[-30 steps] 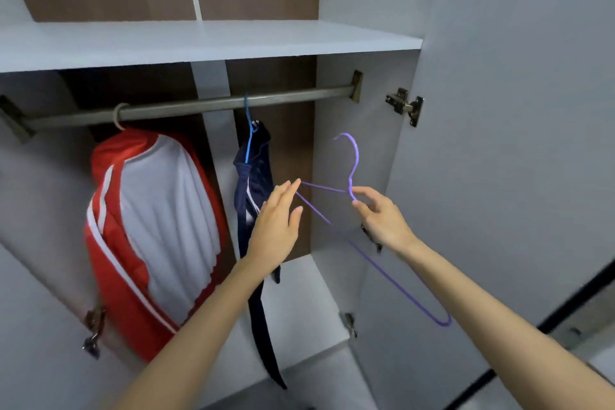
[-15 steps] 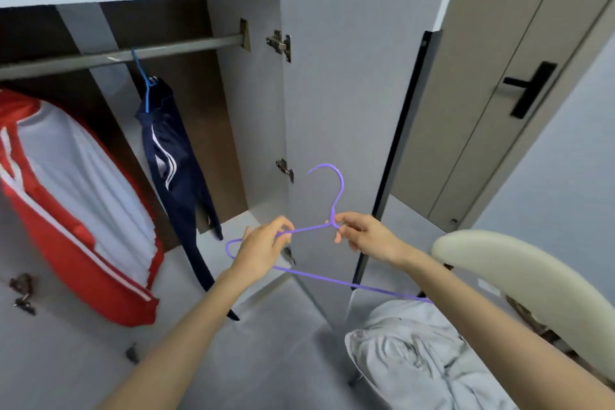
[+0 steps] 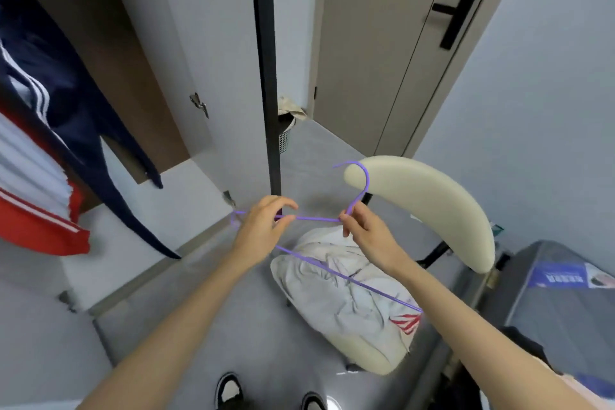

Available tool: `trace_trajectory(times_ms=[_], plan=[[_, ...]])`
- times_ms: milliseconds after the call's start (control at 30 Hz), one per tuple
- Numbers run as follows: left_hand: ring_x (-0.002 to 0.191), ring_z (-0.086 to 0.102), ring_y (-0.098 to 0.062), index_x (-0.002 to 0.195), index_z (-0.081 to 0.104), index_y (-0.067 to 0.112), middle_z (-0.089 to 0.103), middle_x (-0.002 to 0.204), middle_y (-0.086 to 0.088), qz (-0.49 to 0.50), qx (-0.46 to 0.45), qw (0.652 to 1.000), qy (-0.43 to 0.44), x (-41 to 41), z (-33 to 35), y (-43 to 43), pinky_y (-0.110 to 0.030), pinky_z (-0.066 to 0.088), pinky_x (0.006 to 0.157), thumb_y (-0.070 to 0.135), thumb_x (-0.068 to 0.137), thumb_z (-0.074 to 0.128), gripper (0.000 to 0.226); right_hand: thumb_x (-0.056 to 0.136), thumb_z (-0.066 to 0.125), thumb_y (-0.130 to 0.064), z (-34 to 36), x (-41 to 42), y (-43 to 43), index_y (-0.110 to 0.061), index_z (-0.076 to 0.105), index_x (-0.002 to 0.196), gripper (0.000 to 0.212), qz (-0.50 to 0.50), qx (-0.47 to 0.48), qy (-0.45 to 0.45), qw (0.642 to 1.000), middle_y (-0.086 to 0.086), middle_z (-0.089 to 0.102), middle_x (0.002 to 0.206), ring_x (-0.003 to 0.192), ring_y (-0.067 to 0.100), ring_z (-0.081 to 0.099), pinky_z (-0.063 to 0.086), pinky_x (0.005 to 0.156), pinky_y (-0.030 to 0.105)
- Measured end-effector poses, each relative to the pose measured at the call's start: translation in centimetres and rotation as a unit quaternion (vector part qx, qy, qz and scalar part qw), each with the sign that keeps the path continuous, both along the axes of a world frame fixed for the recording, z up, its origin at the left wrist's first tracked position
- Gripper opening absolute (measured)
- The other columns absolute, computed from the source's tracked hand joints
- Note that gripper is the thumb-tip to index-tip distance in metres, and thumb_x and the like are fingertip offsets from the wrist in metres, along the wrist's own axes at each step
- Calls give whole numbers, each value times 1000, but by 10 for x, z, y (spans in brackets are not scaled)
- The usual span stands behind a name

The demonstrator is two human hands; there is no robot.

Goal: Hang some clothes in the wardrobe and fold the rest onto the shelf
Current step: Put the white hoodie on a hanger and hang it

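Grey flooring and an open white wardrobe door (image 3: 206, 43) frame both hands pinching a thin purple wire hanger (image 3: 316, 218) — left hand (image 3: 263, 230) on its shoulder, right hand (image 3: 362, 230) at the neck — above the crumpled white garment (image 3: 346, 289) on the cream chair (image 3: 429, 206), which looks soft, light, best gathered at the collar.

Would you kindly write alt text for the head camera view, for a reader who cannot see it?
Two bare hands hold an empty purple hanger above a crumpled white garment on a cream chair: the left hand pinches its shoulder wire, the right hand its neck. To the left, a navy garment hangs in the open wardrobe.
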State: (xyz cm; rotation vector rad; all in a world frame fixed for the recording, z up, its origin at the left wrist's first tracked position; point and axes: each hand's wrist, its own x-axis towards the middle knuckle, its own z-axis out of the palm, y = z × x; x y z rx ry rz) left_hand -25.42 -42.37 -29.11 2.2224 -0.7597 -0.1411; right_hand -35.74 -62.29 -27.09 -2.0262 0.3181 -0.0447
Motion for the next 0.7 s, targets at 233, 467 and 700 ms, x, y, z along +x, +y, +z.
trace_trajectory(times_ms=[233,467,700], plan=[[110,57,-22,116,64,10,62,114,-7,26,-17,999,32,-39,-56,-53,-35,42,99,9,91,61,25,100,49,-23,-49,-63,-50,-8,50,87,20,-150,-13,13,988,-7,58,69,58,1,44,36,58,14],[96,58,-13,117,60,22,56,105,8,-24,-19,993,113,-62,-183,-92,-25,44,88,13,93,59,26,99,51,-26,-138,-98,-76,-17,53,86,16,-256,-14,-37,966,-10,63,72,58,7,45,36,55,15],[124,46,-21,137,49,25,50,135,-4,-79,22,991,106,-65,-307,-137,-26,35,100,24,95,58,43,100,49,-22,-235,-104,-100,-23,60,91,14,-287,-56,-99,951,-21,63,80,70,0,58,39,59,12]])
